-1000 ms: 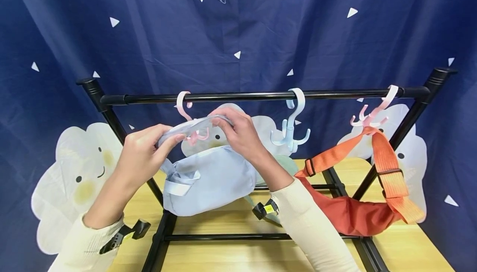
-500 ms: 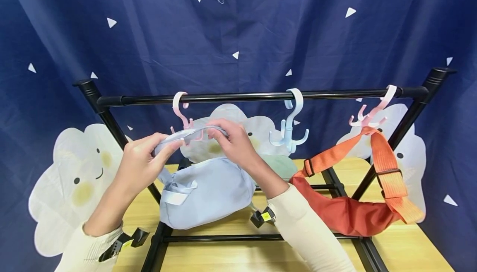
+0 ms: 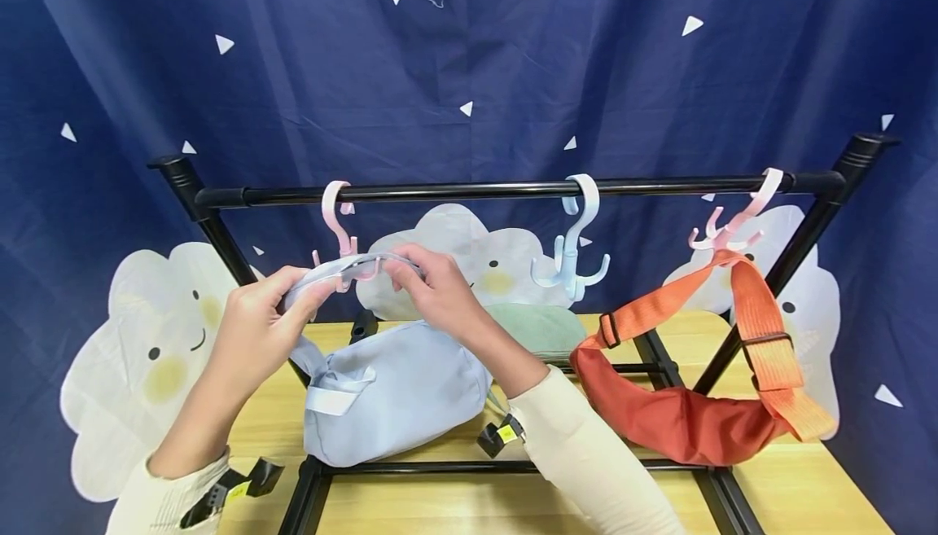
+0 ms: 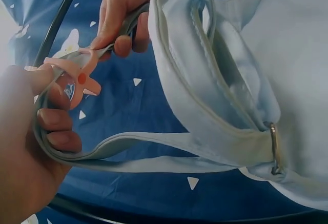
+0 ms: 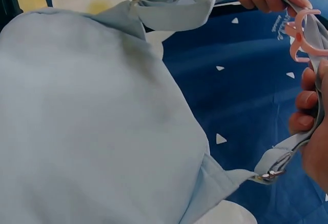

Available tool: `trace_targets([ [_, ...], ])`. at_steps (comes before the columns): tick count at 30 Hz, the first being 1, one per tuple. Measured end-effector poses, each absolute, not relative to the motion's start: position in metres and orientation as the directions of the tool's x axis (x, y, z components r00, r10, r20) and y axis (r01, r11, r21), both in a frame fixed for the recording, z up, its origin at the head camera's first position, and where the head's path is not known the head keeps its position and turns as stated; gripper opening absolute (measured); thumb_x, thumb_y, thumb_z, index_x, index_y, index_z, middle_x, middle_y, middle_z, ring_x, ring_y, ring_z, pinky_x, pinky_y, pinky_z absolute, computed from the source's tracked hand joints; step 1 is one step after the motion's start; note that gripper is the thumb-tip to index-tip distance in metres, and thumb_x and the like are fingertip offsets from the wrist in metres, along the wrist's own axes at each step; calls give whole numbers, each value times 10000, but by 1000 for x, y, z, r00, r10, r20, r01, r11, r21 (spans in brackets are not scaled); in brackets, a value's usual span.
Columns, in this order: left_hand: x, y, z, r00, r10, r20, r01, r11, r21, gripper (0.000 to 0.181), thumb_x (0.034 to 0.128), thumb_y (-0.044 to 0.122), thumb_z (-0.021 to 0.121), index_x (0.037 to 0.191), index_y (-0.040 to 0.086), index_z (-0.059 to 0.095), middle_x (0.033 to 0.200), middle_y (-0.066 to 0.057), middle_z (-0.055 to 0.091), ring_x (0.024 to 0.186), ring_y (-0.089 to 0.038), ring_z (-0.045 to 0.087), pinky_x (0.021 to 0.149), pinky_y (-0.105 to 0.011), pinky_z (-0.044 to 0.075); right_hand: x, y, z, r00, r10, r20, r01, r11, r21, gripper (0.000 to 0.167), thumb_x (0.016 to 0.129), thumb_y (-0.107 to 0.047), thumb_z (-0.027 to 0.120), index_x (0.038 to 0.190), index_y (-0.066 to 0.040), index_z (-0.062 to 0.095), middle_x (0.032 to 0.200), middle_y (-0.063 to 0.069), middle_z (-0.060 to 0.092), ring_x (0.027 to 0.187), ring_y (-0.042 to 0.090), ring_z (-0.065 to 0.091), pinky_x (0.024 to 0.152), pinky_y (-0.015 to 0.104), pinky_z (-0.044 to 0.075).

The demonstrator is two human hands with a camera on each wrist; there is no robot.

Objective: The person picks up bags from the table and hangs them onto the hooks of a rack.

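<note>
A light blue bag point(image 3: 399, 396) hangs by its strap between my hands, below the rail. My left hand point(image 3: 256, 327) grips the left part of the strap point(image 4: 138, 155), fingers curled round it. Farther right along the same strap, my right hand point(image 3: 440, 291) pinches it between thumb and fingers. Between the hands, the strap lies against the prongs of a pink hook hanger point(image 3: 339, 230) on the rail; both wrist views show this hanger point(image 4: 79, 78) close to the fingertips. How much weight the prongs bear cannot be told.
A black rack rail point(image 3: 462, 190) runs across the view. It carries a light blue hook hanger point(image 3: 570, 250) and, at right, another pink hanger point(image 3: 721, 234) holding an orange-red bag point(image 3: 689, 421). A green bag point(image 3: 538, 327) is behind my right forearm. A wooden tabletop point(image 3: 440, 506) lies below.
Both hands have moved left and down with the strap, and the blue bag has sunk lower. The left pink hanger has shifted left along the rail.
</note>
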State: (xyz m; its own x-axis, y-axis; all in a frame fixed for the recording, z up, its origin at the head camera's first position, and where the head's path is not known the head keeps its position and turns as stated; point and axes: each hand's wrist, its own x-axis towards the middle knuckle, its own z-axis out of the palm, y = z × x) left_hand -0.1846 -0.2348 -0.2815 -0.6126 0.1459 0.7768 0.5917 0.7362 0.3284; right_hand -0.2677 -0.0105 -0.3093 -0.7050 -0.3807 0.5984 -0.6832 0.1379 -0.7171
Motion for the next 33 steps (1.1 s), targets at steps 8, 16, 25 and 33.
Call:
trace_targets([
  [8, -184, -246, -289, -649, 84, 756, 554, 734, 393, 145, 912, 127, 794, 1036, 62, 759, 656, 19, 513, 568, -10, 409, 490, -182, 313, -264, -20, -310, -722, -430, 542, -645, 134, -752, 249, 1087, -300, 546, 937, -110, 601, 681, -7, 446, 590, 117, 402, 601, 223, 360],
  [16, -180, -251, -294, -703, 33, 710, 502, 730, 463, 85, 953, 112, 745, 1025, 67, 740, 682, 34, 502, 578, -40, 423, 498, -235, 320, -262, -32, -317, -747, -443, 496, -607, 147, -781, 288, 1088, -353, 535, 948, -113, 610, 704, -7, 472, 618, 116, 440, 617, 223, 381],
  [25, -178, -253, -302, -741, -2, 671, 481, 696, 534, 91, 1000, 141, 690, 969, 55, 689, 697, 63, 509, 607, -53, 450, 513, -238, 347, -260, -38, -327, -751, -446, 487, -589, 117, -800, 305, 1095, -352, 519, 892, -129, 562, 725, 0, 504, 620, 113, 453, 607, 214, 390],
  [33, -179, -248, -312, -759, -21, 650, 484, 651, 586, 113, 1031, 128, 639, 970, 37, 669, 715, 91, 570, 637, -26, 507, 582, -179, 409, -260, -38, -334, -755, -433, 492, -596, 142, -790, 319, 1104, -350, 495, 873, -141, 564, 734, -6, 530, 598, 97, 430, 605, 211, 385],
])
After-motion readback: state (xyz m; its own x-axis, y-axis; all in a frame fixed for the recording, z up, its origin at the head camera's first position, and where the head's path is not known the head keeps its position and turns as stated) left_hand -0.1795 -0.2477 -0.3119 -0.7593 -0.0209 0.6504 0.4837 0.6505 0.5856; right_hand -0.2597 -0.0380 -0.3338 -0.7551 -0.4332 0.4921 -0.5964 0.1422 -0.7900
